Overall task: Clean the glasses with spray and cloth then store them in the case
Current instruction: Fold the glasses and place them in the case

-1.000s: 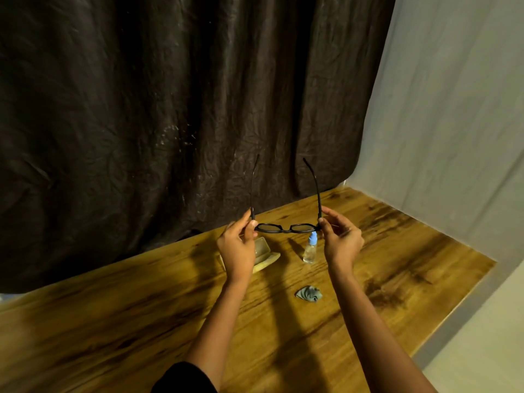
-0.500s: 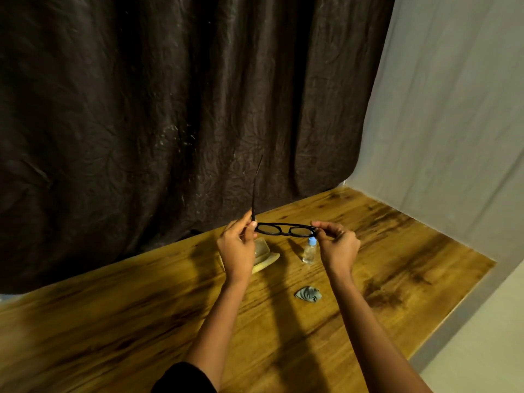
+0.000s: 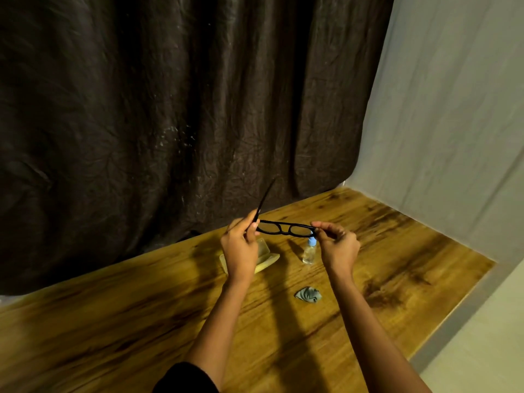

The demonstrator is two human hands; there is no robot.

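Black-framed glasses [image 3: 284, 228] hang in the air above the wooden table [image 3: 141, 321]. My left hand [image 3: 241, 249] pinches the frame's left end, where one temple arm still sticks up and away. My right hand [image 3: 337, 246] pinches the right end; its temple arm lies folded in behind the lenses. Below the hands, an open pale case [image 3: 268, 256] lies on the table, partly hidden by my left hand. A small clear spray bottle [image 3: 309, 252] with a blue cap stands beside it. A crumpled grey-blue cloth [image 3: 308, 294] lies nearer to me.
A dark wrinkled curtain [image 3: 170, 109] hangs behind the table. A pale sheet [image 3: 453, 109] covers the wall on the right. The table's right edge [image 3: 453, 313] drops off to a light floor.
The right temple arm, upright a second ago, has been folded in by my right hand. The left temple arm has tilted a little. The glasses have stayed in about the same place.
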